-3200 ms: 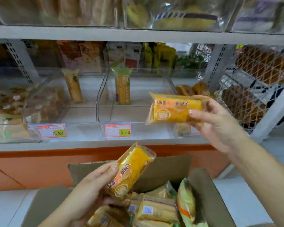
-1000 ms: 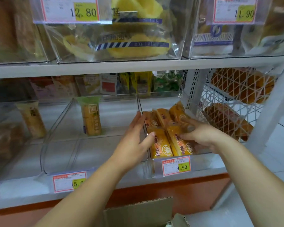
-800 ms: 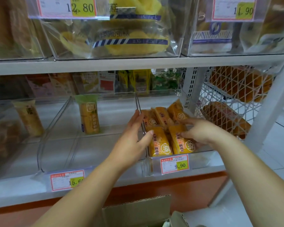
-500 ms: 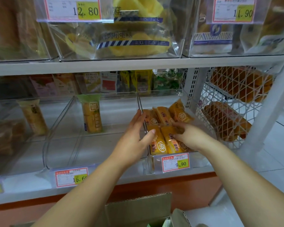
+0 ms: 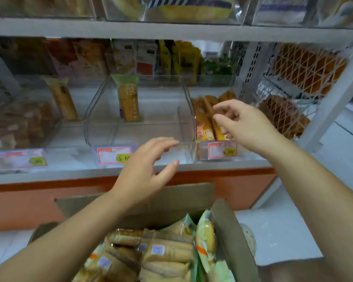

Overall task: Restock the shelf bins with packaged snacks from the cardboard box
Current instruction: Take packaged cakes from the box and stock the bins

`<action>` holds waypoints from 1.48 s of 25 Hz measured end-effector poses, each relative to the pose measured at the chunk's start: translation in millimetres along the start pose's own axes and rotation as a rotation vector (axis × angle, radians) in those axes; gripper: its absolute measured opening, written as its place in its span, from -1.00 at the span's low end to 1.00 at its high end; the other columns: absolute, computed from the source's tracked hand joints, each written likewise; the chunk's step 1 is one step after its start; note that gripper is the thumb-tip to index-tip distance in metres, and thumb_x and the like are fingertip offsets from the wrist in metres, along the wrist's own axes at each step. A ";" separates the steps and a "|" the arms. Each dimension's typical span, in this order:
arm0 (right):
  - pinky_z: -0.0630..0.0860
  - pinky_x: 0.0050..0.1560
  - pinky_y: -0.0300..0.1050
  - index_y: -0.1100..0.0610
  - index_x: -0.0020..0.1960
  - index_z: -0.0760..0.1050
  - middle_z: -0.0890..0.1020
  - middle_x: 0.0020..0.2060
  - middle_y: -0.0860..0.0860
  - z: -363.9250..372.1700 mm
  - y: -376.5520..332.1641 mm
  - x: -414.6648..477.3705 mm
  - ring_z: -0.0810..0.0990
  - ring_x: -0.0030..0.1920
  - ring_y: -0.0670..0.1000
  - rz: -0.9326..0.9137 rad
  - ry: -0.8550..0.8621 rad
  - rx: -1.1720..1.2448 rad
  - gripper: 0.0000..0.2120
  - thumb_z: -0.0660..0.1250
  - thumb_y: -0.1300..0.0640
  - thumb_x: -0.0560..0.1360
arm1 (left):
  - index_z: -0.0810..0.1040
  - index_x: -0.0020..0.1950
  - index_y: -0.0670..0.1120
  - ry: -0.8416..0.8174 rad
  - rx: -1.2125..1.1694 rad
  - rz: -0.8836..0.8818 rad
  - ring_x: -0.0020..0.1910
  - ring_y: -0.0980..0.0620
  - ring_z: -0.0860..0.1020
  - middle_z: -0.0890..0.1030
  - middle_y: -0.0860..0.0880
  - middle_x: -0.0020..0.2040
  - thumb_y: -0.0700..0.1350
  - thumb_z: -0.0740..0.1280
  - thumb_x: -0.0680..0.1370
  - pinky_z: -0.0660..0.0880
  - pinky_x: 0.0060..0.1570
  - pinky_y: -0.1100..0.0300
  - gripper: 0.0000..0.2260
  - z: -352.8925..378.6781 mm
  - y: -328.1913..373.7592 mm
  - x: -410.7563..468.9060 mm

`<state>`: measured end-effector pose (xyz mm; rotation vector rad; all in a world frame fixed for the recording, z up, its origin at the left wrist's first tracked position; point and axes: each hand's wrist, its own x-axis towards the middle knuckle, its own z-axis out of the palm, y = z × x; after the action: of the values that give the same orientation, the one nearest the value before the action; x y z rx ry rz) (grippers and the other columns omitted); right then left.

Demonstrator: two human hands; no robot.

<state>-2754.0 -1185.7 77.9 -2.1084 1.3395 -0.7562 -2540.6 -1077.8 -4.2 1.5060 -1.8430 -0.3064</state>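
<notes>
On the lower white shelf (image 5: pixel 69 177), the orange-yellow wrapped snack packets (image 5: pixel 205 129) now lie released in the clear plastic right-hand bin (image 5: pixel 201 154). Both hands have drawn back. The left hand (image 5: pixel 145 176) hovers open, fingers spread, before the neighbouring clear bin (image 5: pixel 110 137). The right hand (image 5: pixel 247 125) hangs just over the packets, fingers loosely curled, gripping nothing. That load looks placed, so the brown cardboard box (image 5: pixel 171 198) below, holding more packets, is likely next.

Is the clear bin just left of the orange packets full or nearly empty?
Nearly empty: the bin holds only one green-topped packet, upright at its back.
</notes>
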 end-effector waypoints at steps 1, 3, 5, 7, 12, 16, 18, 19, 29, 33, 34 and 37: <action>0.59 -0.10 -0.13 -0.13 0.18 0.50 0.61 -0.16 -0.12 9.0 -6.1 -15.6 0.63 -0.17 -0.12 -0.015 -0.143 0.005 -0.81 0.28 -0.02 0.57 | 0.47 0.33 0.15 -0.071 -0.008 -0.048 0.18 0.26 0.49 0.51 0.21 0.24 0.19 0.21 0.51 0.50 0.14 0.26 -0.60 1.8 -8.8 -27.7; 0.57 -0.14 -0.20 -0.15 0.08 0.51 0.63 -0.22 -0.12 37.9 -4.3 -47.4 0.62 -0.24 -0.17 -0.016 -0.502 -0.117 -0.87 0.33 -0.01 0.54 | 0.52 0.28 0.15 -0.240 -0.024 -0.155 0.09 0.27 0.53 0.53 0.21 0.17 0.17 0.25 0.51 0.51 0.10 0.23 -0.64 14.4 -28.5 -79.1; 0.48 -0.13 -0.23 -0.12 0.05 0.55 0.57 -0.23 -0.19 73.6 9.9 -79.6 0.55 -0.21 -0.18 -0.036 -0.817 -0.388 -0.87 0.38 0.02 0.51 | 0.53 0.29 0.13 -0.413 -0.039 -0.220 0.07 0.28 0.53 0.52 0.21 0.15 0.09 0.30 0.54 0.48 0.10 0.28 -0.69 33.1 -40.6 -121.4; 0.48 -0.08 -0.17 -0.02 0.14 0.57 0.57 -0.13 -0.14 105.1 27.4 -114.9 0.55 -0.10 -0.06 0.027 -1.082 -0.595 -0.77 0.40 0.05 0.49 | 0.52 0.31 0.10 -0.565 -0.036 -0.218 0.10 0.24 0.51 0.51 0.17 0.16 0.05 0.32 0.56 0.39 0.10 0.39 -0.69 53.2 -41.4 -149.3; 0.52 0.06 -0.01 0.13 0.24 0.52 0.55 0.15 0.13 128.9 51.3 -159.4 0.51 0.13 0.16 0.082 -1.191 -0.879 -0.66 0.26 0.19 0.47 | 0.52 0.30 0.09 -0.783 0.011 -0.179 0.19 0.10 0.48 0.52 0.06 0.19 0.03 0.34 0.53 0.40 0.21 0.23 -0.67 75.2 -31.7 -171.2; 0.44 0.04 -0.04 0.05 0.23 0.47 0.49 0.08 0.06 139.5 40.6 -175.7 0.37 0.12 0.08 -0.175 -1.202 -0.830 -0.60 0.37 0.11 0.40 | 0.52 0.28 0.13 -0.849 -0.008 -0.217 0.13 0.12 0.45 0.48 0.07 0.18 -0.06 0.39 0.47 0.41 0.18 0.21 -0.63 70.8 -30.3 -165.3; 0.48 0.04 0.01 0.05 0.20 0.44 0.52 0.06 0.04 152.3 36.6 -189.0 0.39 0.09 0.06 -0.180 -1.273 -0.744 -0.55 0.45 0.06 0.35 | 0.52 0.28 0.10 -0.870 -0.019 -0.240 0.07 0.17 0.43 0.49 0.09 0.17 -0.08 0.41 0.47 0.39 0.09 0.30 -0.63 69.2 -29.7 -163.6; 0.48 0.01 0.00 0.06 0.17 0.42 0.52 0.04 0.03 157.6 38.8 -189.8 0.42 0.07 0.06 -0.156 -1.281 -0.697 -0.55 0.47 0.05 0.34 | 0.53 0.27 0.07 -0.873 -0.061 -0.274 0.01 0.19 0.44 0.50 0.09 0.15 -0.11 0.42 0.47 0.39 0.04 0.34 -0.63 67.8 -30.3 -163.2; 0.45 0.32 0.07 0.11 0.27 0.50 0.65 0.15 0.08 144.8 50.8 -149.5 0.59 0.21 0.07 0.629 -0.971 0.678 -0.58 0.42 0.02 0.45 | 0.57 0.19 -0.15 -0.425 -1.037 -0.884 0.01 -0.06 0.67 0.69 -0.14 0.06 -0.12 0.47 0.43 0.61 0.03 0.09 -0.65 31.9 -36.1 -144.1; 0.49 0.27 0.12 0.04 0.21 0.54 0.68 0.08 0.08 150.0 48.8 -146.7 0.64 0.14 0.10 0.600 -0.867 0.623 -0.56 0.47 0.01 0.35 | 0.51 0.13 -0.25 -0.257 -1.099 -1.016 -0.12 -0.05 0.69 0.71 -0.17 -0.09 -0.10 0.47 0.40 0.66 -0.15 0.15 -0.61 34.2 -30.6 -140.5; 0.49 0.26 0.13 0.03 0.20 0.56 0.68 0.08 0.10 150.4 50.1 -144.9 0.64 0.13 0.13 0.594 -0.849 0.623 -0.56 0.51 0.02 0.35 | 0.52 0.12 -0.25 -0.243 -1.102 -1.020 -0.12 -0.02 0.69 0.71 -0.16 -0.10 -0.09 0.47 0.39 0.65 -0.18 0.17 -0.62 34.2 -29.7 -139.8; 0.50 0.21 0.12 0.05 0.19 0.59 0.66 0.11 0.17 148.6 51.6 -141.8 0.63 0.13 0.18 0.613 -0.822 0.642 -0.50 0.55 -0.03 0.29 | 0.54 0.08 -0.20 -0.218 -1.144 -1.036 -0.12 0.01 0.68 0.69 -0.14 -0.10 -0.04 0.45 0.39 0.63 -0.24 0.21 -0.64 32.8 -28.9 -137.3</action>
<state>-2732.9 -1054.9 -87.3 -1.1638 0.9846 -0.0052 -2533.2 -967.7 -96.8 1.3738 -0.5238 -1.6956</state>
